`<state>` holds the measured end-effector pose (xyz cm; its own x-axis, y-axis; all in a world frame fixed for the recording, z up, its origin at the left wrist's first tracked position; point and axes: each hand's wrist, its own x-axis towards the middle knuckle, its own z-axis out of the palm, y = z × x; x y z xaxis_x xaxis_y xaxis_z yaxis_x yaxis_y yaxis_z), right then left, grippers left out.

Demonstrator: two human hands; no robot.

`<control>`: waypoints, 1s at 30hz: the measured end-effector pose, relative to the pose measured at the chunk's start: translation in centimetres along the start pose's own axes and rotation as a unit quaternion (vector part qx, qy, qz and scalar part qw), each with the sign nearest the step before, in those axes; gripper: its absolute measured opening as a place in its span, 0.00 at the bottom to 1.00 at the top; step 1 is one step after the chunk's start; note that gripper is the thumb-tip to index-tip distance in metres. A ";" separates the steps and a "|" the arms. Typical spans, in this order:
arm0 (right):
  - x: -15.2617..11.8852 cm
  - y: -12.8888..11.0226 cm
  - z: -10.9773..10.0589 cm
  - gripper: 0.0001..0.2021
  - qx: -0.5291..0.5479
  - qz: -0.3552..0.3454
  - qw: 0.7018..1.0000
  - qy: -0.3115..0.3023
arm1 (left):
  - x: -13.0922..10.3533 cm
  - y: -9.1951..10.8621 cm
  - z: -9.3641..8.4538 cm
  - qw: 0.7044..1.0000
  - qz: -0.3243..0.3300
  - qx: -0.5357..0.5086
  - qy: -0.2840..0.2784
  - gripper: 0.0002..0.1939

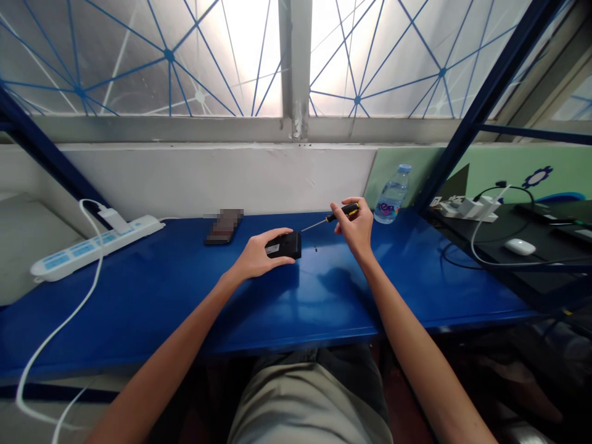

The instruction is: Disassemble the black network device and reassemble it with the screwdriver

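Note:
My left hand [263, 254] grips a small black box-shaped device [291, 245] on the blue table, thumb along its near side and fingers along its far side. A light label shows on the device near my palm. Between the fingers and thumb of my right hand [355, 225] is a black-and-yellow screwdriver [343, 213]. Its thin shaft points left, with the tip at the device's upper right corner; whether they touch, I cannot tell. Tiny dark pieces [316, 249] lie on the table just right of the device.
A dark phone-like object [224, 227] lies at the back left of the blue table [324, 314]. A white power strip [97, 248] with a cable is farther left. A water bottle [392, 196] stands behind my right hand. At right, a white mouse [520, 246] rests on a black surface.

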<state>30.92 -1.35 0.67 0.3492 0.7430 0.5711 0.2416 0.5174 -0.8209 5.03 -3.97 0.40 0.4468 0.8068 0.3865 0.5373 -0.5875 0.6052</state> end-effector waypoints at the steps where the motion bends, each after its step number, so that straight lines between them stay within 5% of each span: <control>1: 0.0 0.0 0.0 0.17 0.002 0.003 1.000 -0.002 | 0.0 0.0 0.0 1.000 0.000 0.000 0.000 0.34; 9: 0.3 0.1 0.2 0.12 0.103 0.040 0.993 -0.050 | 0.0 -0.3 -0.1 1.000 0.003 -0.005 0.010 0.34; 21: -0.1 -0.1 -0.1 0.14 -0.006 -0.002 1.000 -0.016 | 0.0 0.0 -0.3 1.000 0.001 0.004 0.010 0.32; 30: -0.1 0.0 0.1 0.16 0.065 0.017 0.996 -0.057 | 0.0 0.2 -0.6 0.999 -0.003 -0.022 0.030 0.30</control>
<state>30.82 -1.32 0.61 0.2474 0.8003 0.5461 0.1090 0.5371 -0.8365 4.68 -4.03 0.97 0.3987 0.8139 0.4226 0.5081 -0.5797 0.6371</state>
